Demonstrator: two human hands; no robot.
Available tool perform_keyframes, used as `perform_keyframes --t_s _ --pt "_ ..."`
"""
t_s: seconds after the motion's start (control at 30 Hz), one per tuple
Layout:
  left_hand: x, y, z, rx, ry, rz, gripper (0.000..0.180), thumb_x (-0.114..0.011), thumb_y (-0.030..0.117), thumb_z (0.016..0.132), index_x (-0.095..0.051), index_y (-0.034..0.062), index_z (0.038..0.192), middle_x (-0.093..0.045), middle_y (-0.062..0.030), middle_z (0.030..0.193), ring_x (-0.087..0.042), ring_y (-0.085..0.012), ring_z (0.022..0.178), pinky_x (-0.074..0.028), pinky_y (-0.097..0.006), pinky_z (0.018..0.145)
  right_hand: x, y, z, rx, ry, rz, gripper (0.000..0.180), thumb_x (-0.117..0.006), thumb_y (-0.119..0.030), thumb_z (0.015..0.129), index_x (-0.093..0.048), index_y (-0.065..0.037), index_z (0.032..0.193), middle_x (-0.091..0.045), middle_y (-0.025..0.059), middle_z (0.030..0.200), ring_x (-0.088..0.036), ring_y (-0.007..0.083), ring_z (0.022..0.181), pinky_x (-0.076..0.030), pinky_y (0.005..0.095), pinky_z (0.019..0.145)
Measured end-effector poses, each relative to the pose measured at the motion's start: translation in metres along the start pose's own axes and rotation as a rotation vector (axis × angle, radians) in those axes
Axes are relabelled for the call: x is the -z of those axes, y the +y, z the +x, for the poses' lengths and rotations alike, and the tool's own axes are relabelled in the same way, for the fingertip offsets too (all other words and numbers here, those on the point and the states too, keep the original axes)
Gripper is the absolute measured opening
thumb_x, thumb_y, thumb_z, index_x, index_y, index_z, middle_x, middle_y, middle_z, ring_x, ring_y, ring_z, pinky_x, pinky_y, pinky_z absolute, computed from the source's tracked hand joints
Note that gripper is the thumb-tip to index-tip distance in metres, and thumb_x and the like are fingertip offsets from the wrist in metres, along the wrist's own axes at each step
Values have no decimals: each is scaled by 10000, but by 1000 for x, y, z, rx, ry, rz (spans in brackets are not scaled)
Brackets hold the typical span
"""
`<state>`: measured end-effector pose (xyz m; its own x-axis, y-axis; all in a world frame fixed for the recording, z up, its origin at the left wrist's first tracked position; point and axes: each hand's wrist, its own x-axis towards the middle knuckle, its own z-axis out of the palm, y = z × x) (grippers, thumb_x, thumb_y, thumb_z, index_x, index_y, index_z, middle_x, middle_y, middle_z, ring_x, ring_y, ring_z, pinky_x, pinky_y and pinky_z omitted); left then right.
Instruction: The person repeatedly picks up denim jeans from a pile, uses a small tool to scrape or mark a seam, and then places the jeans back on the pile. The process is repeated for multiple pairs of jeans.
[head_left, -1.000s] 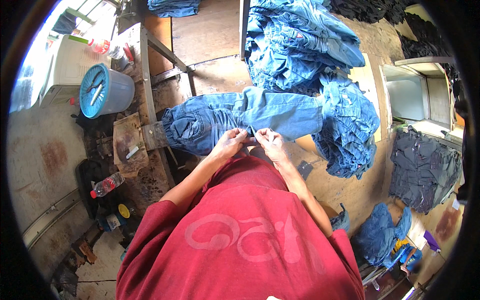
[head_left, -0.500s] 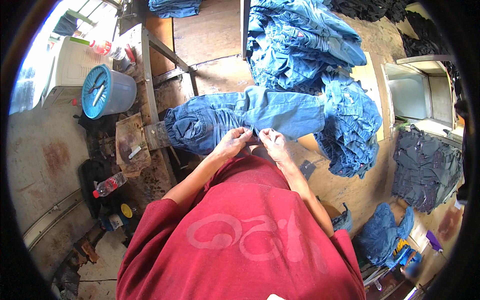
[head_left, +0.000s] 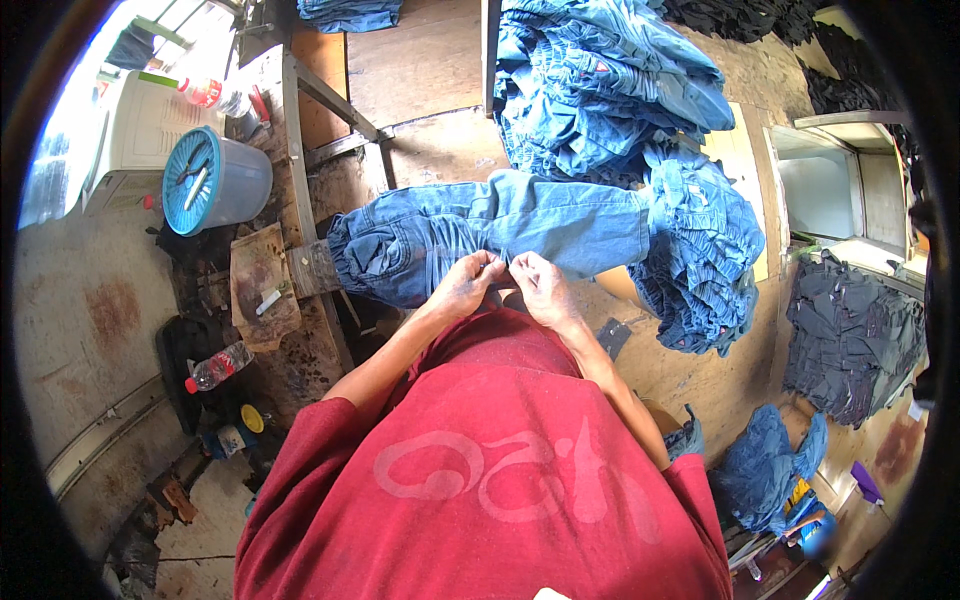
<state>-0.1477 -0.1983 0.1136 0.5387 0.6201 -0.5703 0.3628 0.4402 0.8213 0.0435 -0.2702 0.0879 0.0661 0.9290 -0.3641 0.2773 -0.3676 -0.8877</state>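
Jeans point(head_left: 500, 225) lying left-right (waist right); left hand point(head_left: 465, 285), right hand point(head_left: 540, 285) fingers pinching near edge.

A round blue bin point(head_left: 212, 182) stands on the floor at the left. A plastic bottle with a red cap point(head_left: 218, 366) lies below it. A big heap of blue jeans point(head_left: 610, 85) sits on the wooden surface point(head_left: 420, 70). Dark clothes point(head_left: 850, 345) are piled at the right.
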Motion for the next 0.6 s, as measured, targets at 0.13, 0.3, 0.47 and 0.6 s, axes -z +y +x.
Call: perform_keyframes --t_s 0.13,0.3,0.47,0.6 --pt "-2 -8 -2 189 7 -515 273 -546 305 1142 -614 42 1178 -769 -80 1056 -624 -75 756 -605 -321 653 4 2 -1 -263 -6 231 235 -632 -282 1088 -721 -70 1134 -705 17 945 -613 108 852 -509 320 768" --pt "-3 -7 -3 297 83 -633 241 -601 295 1109 -609 71 1198 -758 -57 1007 -453 -37 571 -574 -304 583 12 -13 -8 -208 134 406 219 -716 -308 1051 -745 -96 1002 -560 -86 726 -453 30 609 -375 242 568" --pt "-3 6 1 286 31 -408 211 -670 299 1056 -668 97 1116 -689 -12 942 -579 -78 674 -529 -282 577 24 -28 -1 -327 184 -154 557 -709 -553 990 -710 -30 798 -508 34 591 -475 145 584 -405 400 574" --pt "-9 2 8 218 48 -231 200 -682 284 1045 -678 87 1074 -676 -11 894 -611 -105 696 -536 -292 577 19 -23 3 -162 156 -214 499 -731 -390 981 -536 -14 718 -435 28 606 -380 137 608 -346 409 557"
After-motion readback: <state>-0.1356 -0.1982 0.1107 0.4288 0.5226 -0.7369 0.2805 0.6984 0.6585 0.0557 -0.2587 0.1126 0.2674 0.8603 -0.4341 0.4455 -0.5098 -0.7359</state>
